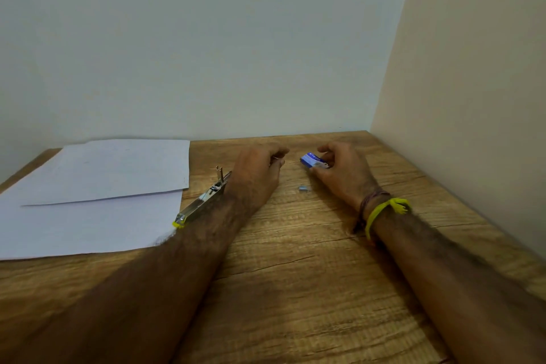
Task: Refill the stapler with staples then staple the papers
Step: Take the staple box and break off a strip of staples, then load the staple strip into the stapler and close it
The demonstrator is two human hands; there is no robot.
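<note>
A metal stapler [204,201] with a yellow tip lies opened flat on the wooden table [295,275], partly behind my left forearm and beside the white papers [97,186]. My left hand [257,174] rests past the stapler with thumb and fingers pinched together; a thin strip of staples seems to sit between them, though it is too small to be sure. My right hand [342,171] holds a small blue staple box [313,160] just above the table. A short loose strip of staples [303,188] lies on the wood between my hands.
Two overlapping white sheets cover the table's left part. A pale wall runs along the back edge and a beige wall closes the right side. Threads, one yellow, are tied around my right wrist [381,210].
</note>
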